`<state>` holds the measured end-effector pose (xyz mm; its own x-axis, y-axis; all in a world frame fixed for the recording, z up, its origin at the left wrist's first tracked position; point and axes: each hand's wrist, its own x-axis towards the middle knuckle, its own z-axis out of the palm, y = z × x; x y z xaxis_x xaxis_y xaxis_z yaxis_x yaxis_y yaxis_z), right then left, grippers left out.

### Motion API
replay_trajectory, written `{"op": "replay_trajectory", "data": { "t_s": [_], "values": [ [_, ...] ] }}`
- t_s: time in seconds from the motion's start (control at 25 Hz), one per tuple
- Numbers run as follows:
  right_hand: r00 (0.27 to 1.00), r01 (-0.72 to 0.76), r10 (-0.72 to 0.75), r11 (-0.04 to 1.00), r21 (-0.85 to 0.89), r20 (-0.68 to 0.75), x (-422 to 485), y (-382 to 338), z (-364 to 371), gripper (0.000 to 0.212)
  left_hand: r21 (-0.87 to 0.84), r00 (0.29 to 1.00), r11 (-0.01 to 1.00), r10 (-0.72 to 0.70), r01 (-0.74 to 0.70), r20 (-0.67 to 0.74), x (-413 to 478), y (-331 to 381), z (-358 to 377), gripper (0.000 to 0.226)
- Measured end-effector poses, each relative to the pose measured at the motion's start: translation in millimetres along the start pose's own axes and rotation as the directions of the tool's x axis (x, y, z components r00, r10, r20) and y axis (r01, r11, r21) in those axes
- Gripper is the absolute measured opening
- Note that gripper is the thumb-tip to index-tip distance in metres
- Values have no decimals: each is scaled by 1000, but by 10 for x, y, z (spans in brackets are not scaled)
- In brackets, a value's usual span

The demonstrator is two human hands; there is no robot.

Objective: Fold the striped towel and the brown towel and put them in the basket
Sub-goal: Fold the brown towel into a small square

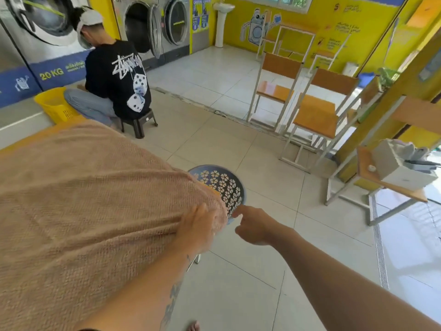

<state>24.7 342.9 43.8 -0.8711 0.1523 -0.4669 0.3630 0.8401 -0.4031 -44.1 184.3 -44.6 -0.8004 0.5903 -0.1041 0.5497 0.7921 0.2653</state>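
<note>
- Left hand [198,225]: fingers [199,210] lie fairly straight on the near-right corner of the brown towel [83,199]. Cloth bunches at the knuckles and creases fan out leftward from the hand. Blur hides whether the fingers pinch the cloth or only press it, so the grip cannot be told.
- Right hand [255,226]: just right of the left hand and apart from it. The index finger points toward the far left and the other fingers are curled in. Nothing shows in the hand.
- Basket [224,185]: round, blue, with flower-shaped holes, standing on the floor [238,283] just beyond both hands. The right index fingertip reaches its near rim; contact is unclear. The towel's corner overhangs its left side.
- Brown towel: spread flat over a table [59,126] with an orange top, filling the left and near part of the view.
- A bare foot [193,327] shows at the near edge.
- Seated person [119,77]: far left, back turned, on a low dark stool [139,123], beside a yellow basket [56,103].
- Washing machines [152,27]: along the far wall, one door open.
- Pedestal sink [223,20]: far centre.
- Chairs [317,108]: wooden seats on white frames, far right.
</note>
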Motion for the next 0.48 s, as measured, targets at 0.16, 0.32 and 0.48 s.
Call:
{"op": "replay_trajectory", "data": {
  "t_s": [0.16,0.32,0.48],
  "values": [
    [994,70,-64,995,-67,86,514,214,-231,38,68,996,997,-39,45,-85,233,-24,152,16],
    [981,167,-156,982,-94,114,1073,589,-461,37,-90,949,989,-135,114,-286,372,156,171,8],
    [931,331,-289,926,-183,225,1590,921,-760,37,48,947,951,-299,306,-113,429,550,254,6]
  ]
}}
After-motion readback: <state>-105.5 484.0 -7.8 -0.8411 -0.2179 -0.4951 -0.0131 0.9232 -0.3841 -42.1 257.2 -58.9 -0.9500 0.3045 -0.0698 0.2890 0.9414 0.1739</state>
